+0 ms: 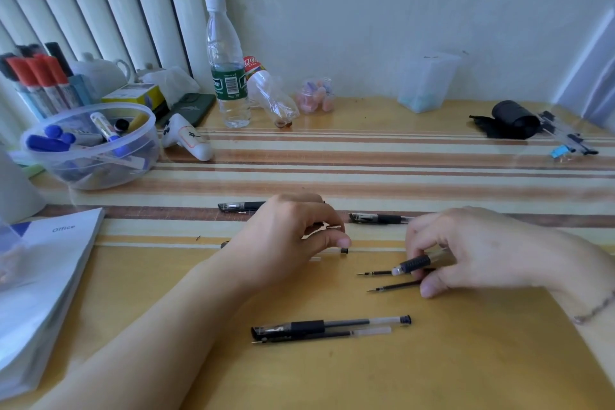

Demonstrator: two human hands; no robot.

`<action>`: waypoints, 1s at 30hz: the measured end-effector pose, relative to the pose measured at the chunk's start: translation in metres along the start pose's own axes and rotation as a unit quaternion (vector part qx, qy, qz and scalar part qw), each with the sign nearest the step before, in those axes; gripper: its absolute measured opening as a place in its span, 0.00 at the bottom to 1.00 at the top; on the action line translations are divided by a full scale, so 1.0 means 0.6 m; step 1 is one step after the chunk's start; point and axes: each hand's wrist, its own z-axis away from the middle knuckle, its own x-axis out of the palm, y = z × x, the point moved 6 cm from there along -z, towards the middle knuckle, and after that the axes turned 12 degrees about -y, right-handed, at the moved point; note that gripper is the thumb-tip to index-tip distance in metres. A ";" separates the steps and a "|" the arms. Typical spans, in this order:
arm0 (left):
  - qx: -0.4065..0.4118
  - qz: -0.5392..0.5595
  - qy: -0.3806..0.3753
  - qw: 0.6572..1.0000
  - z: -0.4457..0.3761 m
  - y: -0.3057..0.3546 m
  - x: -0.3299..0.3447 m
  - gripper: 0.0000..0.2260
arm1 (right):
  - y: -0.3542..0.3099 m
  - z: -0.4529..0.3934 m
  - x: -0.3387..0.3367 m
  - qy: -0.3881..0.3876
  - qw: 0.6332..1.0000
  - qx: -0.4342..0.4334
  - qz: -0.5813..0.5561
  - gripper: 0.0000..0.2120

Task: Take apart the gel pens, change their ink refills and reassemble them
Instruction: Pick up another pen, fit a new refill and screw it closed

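The right hand [466,250] is gripping a pen [414,264]; the left hand [293,236] is curling over a cap [344,251], its hold unclear. A bowl [100,173] and bottle [228,76] are standing behind.

Bare table [466,359] lies near right; capped pen [329,325] centre; bowl [96,156], bottles [229,76] crowd far left.

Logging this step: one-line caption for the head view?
Right hand grips a pen barrel with refill protruding; left hand pinches a small part.
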 end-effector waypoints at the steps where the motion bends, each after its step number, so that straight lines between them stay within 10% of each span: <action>1: 0.002 -0.002 -0.004 1.000 0.000 0.000 0.001 0.13 | 0.004 0.001 0.002 -0.002 1.000 -0.003 -0.007 0.08; 21: -0.009 0.188 0.000 0.982 0.001 0.007 0.018 0.09 | 0.002 0.014 -0.020 0.137 0.959 -0.118 -0.216 0.06; 30: 0.021 0.024 -0.017 0.999 0.004 0.029 0.017 0.06 | -0.021 0.013 -0.024 0.218 0.965 -0.103 -0.104 0.05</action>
